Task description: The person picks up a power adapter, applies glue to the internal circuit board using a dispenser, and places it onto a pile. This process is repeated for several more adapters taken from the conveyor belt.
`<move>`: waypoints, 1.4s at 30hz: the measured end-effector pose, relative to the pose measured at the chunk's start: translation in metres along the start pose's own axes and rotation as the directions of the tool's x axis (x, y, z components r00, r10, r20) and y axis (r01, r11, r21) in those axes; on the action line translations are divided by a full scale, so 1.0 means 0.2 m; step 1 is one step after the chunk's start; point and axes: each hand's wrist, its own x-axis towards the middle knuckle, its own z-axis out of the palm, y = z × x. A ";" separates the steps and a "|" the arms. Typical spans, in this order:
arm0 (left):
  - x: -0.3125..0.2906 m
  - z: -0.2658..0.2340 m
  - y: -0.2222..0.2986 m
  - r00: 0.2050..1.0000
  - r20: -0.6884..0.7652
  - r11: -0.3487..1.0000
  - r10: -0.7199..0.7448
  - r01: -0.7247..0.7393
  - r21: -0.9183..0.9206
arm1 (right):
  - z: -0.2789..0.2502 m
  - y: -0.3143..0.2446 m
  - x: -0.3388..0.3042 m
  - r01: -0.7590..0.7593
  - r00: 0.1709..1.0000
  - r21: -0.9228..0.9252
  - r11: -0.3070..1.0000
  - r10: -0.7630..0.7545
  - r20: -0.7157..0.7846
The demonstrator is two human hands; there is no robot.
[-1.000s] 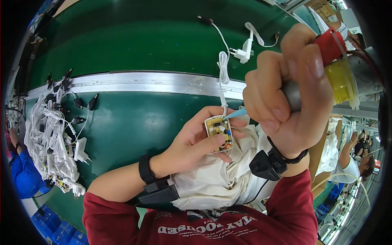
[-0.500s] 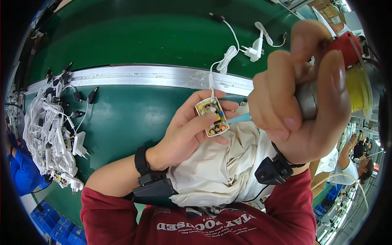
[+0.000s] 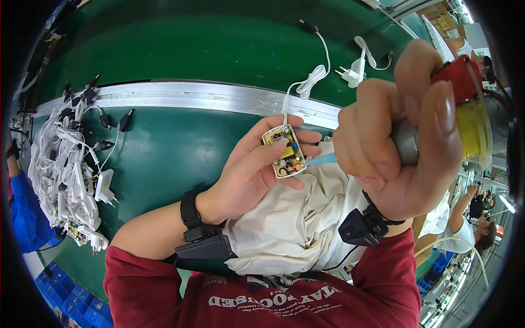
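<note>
My left hand [image 3: 236, 174] is closed around an open power adapter [image 3: 286, 165], its thumb lying across the exposed circuit board and its fingers behind the white casing. A thin white cable [image 3: 285, 107] leaves the adapter's far end. My right hand [image 3: 383, 131] is wrapped round a tool with a grey barrel, a yellow collar [image 3: 474, 130] and a red part [image 3: 458, 80]. From this fist a light-blue tapered nozzle [image 3: 322, 159] points left, its tip at the casing's right edge; whether they touch I cannot tell.
A heap of white adapters and cables [image 3: 63, 169] lies on the green table [image 3: 158, 158] at left. Beyond the metal rail [image 3: 186, 95] are a coiled cable [image 3: 313, 81] and a white plug adapter [image 3: 353, 73]. White cloth [image 3: 290, 229] covers my lap. Blue bins [image 3: 71, 298] stand lower left.
The nozzle tip has gone from over the circuit board to the casing's right edge. The adapter is turned slightly more upright in my left hand. The whole view has shifted a little.
</note>
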 end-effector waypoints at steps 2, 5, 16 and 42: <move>0.00 -0.01 0.00 1.000 0.010 1.000 0.001 -0.001 -0.009 | 0.00 0.00 0.00 0.000 1.000 -0.011 1.000 0.000 -0.002; 0.01 -0.01 -0.01 1.000 0.026 1.000 0.008 -0.007 -0.025 | -0.01 0.00 0.00 -0.001 1.000 -0.026 1.000 0.001 -0.002; 0.01 0.00 -0.02 0.988 0.154 0.986 0.010 0.015 -0.166 | 0.00 0.03 0.00 0.055 0.997 -0.158 0.986 -0.045 0.064; 0.05 0.03 -0.01 0.999 0.035 0.990 0.009 -0.004 -0.144 | -0.07 0.06 0.05 0.180 0.980 -0.088 0.980 -0.170 0.107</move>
